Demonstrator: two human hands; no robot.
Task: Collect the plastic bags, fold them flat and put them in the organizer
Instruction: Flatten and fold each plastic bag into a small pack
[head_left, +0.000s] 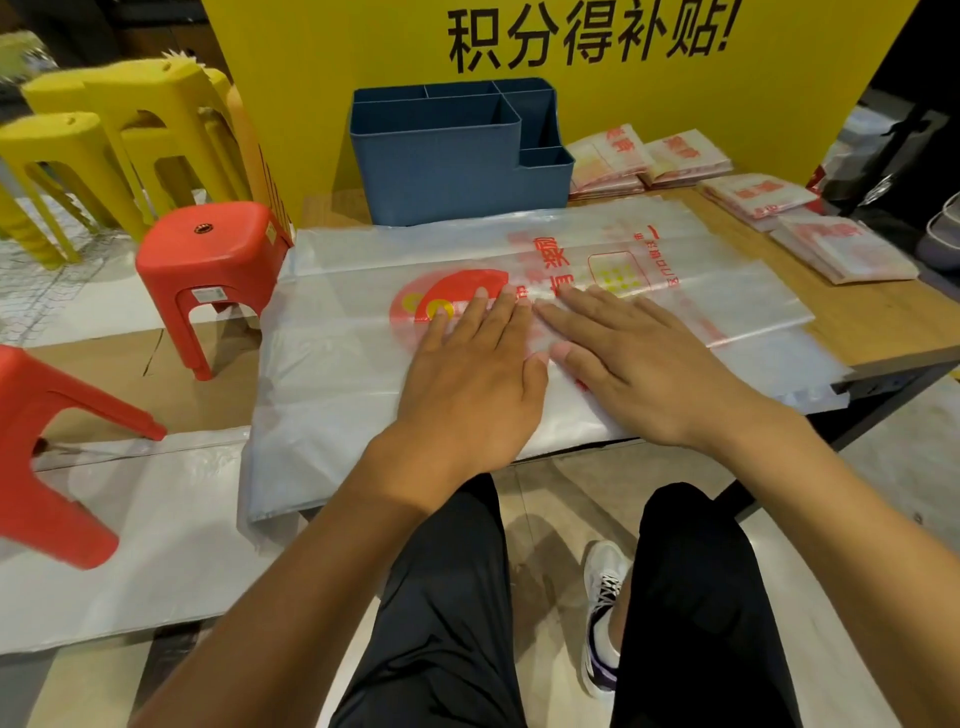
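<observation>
Pressing flat, your left hand (467, 358) and right hand (634, 364) lie side by side with straight fingers on the plastic bag (332, 332) spread across the table (883, 332). Behind it stands the blue organizer (441, 166), seemingly empty; folded bags (841, 249) lie to its right.

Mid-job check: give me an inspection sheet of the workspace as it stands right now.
Surface: wooden table, mostly covered by plastic.
Job's things: large clear printed bag spread flat, overhanging the table's left edge; blue organizer behind it, nothing visible inside from this angle; folded bags stacked at the back right.
Clutter: nothing seen.
Grippers: left hand and right hand press flat on the bag, fingers straight.
Cables: nothing seen.
Surroundings: red stool, yellow stools, yellow sign behind the table, white sheeting lower left.
</observation>
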